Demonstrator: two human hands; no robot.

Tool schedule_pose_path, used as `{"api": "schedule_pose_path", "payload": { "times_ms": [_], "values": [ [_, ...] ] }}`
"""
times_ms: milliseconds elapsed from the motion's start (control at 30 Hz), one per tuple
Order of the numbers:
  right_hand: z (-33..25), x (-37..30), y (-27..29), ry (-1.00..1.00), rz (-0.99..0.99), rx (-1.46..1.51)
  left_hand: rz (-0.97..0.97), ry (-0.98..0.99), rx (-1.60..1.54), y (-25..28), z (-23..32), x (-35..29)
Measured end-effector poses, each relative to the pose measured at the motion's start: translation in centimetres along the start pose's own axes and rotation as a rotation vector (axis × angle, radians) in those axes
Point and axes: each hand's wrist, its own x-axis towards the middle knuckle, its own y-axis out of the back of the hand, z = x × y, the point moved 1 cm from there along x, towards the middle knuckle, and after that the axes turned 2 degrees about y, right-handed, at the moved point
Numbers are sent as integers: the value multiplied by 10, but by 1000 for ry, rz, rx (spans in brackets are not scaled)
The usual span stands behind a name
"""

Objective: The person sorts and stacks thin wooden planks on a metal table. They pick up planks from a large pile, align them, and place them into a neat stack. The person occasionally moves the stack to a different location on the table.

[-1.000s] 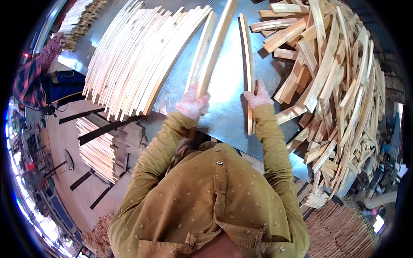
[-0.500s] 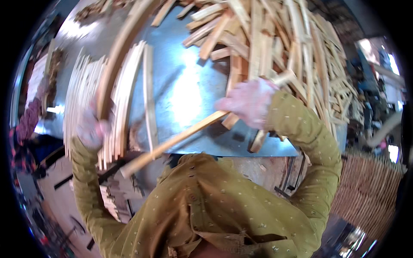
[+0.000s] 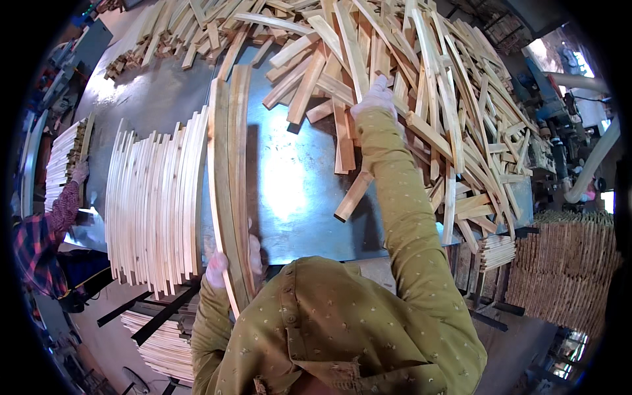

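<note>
My gloved left hand (image 3: 217,268) is closed around a small bundle of wooden slats (image 3: 228,164) near the table's front edge. Its thumb and fingers show on opposite sides of the bundle, which points away from me over the metal table (image 3: 289,227). With the arm stretched far forward, my gloved right hand (image 3: 376,99) reaches onto a big jumbled pile of wooden slats (image 3: 454,99). Its fingers extend over the slats there, and their tips are partly hidden. Left of the bundle lies a row of pale slats (image 3: 155,204), side by side.
More loose slats (image 3: 178,29) lie at the table's far left. A co-worker's hand (image 3: 80,172) touches another stack of slats (image 3: 62,164) at the left. Tall stacked slats (image 3: 559,276) stand at the right, and a lower stack (image 3: 158,345) sits below the table's left front.
My left hand has moved right, bringing the slats beside the row. My right hand has left the slat it held near the front and moved forward onto the pile.
</note>
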Motion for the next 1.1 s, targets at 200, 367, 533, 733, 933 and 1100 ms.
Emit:
{"api": "schedule_pose_path", "payload": {
  "times_ms": [200,367,533,733,933,1100],
  "values": [
    [32,-93,-4,303,-782,1751,-5,38,-208,43,-17,33],
    [26,-138,-33,254,-1085,2158,-93,214,-276,66,-30,67],
    [19,-133,-62,358,-1075,2061,106,152,-120,116,-31,50],
    [-28,-162,-99,605,-246,1231,490,59,355,59,4,62],
    [-45,-201,-155,448,-257,1094,424,-238,302,56,-24,130],
    [-5,-182,-147,293,-590,1355,285,-141,-16,90,-49,129]
  ]
}}
